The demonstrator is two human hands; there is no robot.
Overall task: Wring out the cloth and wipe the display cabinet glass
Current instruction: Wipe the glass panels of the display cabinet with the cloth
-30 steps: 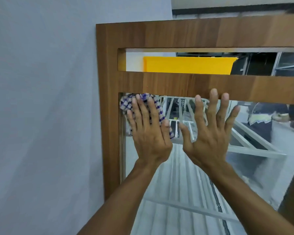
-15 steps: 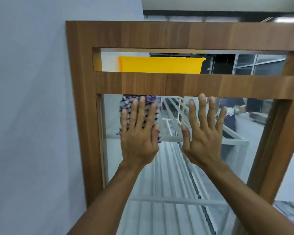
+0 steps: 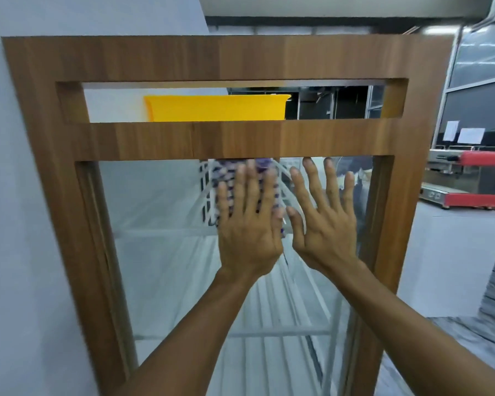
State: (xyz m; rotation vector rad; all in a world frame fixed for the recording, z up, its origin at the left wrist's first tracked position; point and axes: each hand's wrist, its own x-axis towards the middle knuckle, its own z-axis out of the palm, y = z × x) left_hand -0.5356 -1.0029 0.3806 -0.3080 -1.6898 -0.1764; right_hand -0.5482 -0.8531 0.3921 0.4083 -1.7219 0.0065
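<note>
The blue-and-white checked cloth [image 3: 225,174] is lying upright just under the brown wooden crossbar [image 3: 155,140], where I am pressing it against the clear glass pane [image 3: 160,210] with my flat left hand [image 3: 249,224], my spread right hand [image 3: 323,221] resting bare alongside.

My left hand [image 3: 247,224] lies flat, fingers straight and pointing up, palm pressing the cloth [image 3: 226,174] against the glass [image 3: 160,212] at its top edge. My right hand [image 3: 323,224] is just beside it, also flat, fingers spread, thumb toward the left hand. Both bare forearms reach up and forward, converging toward the hands.
</note>
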